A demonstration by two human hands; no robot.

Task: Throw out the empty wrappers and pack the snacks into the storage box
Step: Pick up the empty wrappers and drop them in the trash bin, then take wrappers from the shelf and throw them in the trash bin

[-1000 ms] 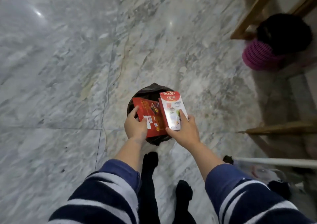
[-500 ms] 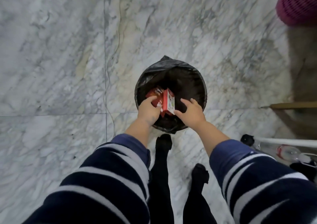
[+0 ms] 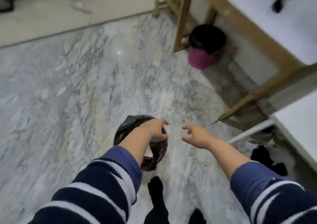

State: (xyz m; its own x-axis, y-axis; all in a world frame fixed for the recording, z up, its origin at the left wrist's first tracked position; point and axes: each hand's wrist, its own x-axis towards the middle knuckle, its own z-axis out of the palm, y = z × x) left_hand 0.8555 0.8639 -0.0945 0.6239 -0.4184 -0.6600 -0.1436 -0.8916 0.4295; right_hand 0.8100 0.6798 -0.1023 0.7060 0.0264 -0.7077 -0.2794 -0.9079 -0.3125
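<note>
Over the black-lined bin my left hand and right hand hung loose-fingered and empty, a red wrapper already lay inside, and packing snacks remained, I judged.

Two hands were in view, the left hand over the bin and the right hand just right of the bin, both bare and holding nothing. Bins numbered two: the black-lined bin and a pink bin well beyond it, up and to the right. One red box showed inside the bin, partly hidden by the left forearm. Two striped sleeves lay nearer the camera than the bin, and two dark feet stood just below the bin.
</note>
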